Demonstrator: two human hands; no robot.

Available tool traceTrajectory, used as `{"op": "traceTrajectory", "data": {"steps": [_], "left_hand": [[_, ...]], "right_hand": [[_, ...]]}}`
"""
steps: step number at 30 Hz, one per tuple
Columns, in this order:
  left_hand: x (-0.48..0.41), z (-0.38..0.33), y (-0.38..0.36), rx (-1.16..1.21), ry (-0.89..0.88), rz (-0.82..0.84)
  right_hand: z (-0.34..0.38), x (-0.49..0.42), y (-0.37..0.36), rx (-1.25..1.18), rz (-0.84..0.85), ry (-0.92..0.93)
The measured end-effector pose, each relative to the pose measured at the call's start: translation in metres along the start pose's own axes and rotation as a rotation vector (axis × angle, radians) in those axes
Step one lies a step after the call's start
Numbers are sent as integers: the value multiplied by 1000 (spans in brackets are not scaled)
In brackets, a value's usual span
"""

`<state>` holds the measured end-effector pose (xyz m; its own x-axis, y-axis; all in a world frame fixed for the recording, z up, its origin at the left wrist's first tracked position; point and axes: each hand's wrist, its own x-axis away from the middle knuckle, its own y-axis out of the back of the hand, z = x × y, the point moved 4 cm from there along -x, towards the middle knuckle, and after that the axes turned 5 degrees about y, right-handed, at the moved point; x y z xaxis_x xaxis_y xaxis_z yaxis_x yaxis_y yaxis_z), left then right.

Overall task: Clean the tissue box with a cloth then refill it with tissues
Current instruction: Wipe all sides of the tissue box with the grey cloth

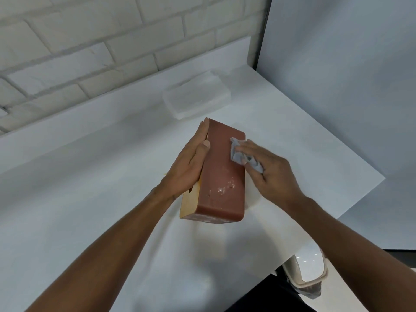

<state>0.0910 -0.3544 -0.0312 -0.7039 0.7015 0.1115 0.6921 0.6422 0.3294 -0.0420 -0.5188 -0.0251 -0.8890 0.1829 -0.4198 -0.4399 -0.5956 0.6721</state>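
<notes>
One tissue box, one cloth, and two hands: left hand, right hand. One stack of tissues lies beyond the fingers, and one bin nearer.

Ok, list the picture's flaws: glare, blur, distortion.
Head view: wide-angle lens bows the brick wall; the tissue stack nearly washes out against the white table; pale specks glint on the tissue box; the cloth in the right hand looks softly blurred.
</notes>
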Motion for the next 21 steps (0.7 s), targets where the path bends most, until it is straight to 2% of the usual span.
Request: {"op": "traceTrajectory", "data": {"steps": [2,6,10,12,16,21], "left_hand": [[1,-3,-3,1,-4,-11],[-1,-2,-3,2,5,-7],[1,-5,-3,-3,0,-10],[2,-8,-7,-9,-5,-19],[0,-5,-6,-27,-8,-21],[0,-6,-6,-4,5,-18]], "right_hand": [[3,-1,-2,25,-34,-29],[18,12,-10,47,71,146],[-4,10,5,86,-65,36],[9,6,3,81,-113,77],[33,-3,-9,105,-63,148],[2,11,4,115,-78,104]]}}
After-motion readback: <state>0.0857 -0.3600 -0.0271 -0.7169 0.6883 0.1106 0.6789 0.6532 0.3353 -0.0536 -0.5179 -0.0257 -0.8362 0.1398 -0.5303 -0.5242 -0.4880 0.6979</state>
